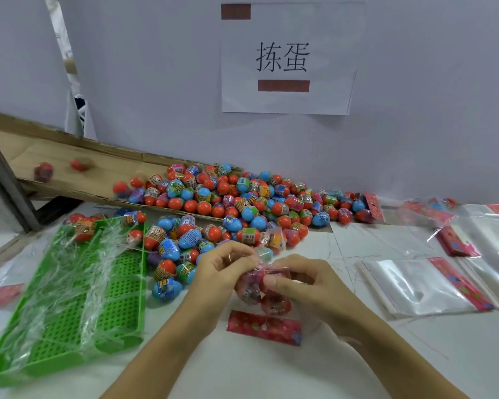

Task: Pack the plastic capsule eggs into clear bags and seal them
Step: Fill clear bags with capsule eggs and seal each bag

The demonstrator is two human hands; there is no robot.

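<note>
A clear bag [267, 298] with a few red capsule eggs inside sits between my hands at the table's centre; its pink header card [264, 327] lies flat toward me. My left hand [222, 272] pinches the bag's top from the left. My right hand [297, 283] grips the same top from the right, thumb pressed on the plastic. A big pile of loose capsule eggs [236, 203], red, blue and green, spreads behind the hands.
A green plastic tray [69, 306] holding strips of clear film lies at the left. A cardboard chute [69, 159] slopes down from the far left, with two eggs on it. Empty clear bags [415, 286] with pink headers are stacked at the right. A paper sign [285, 59] hangs on the wall.
</note>
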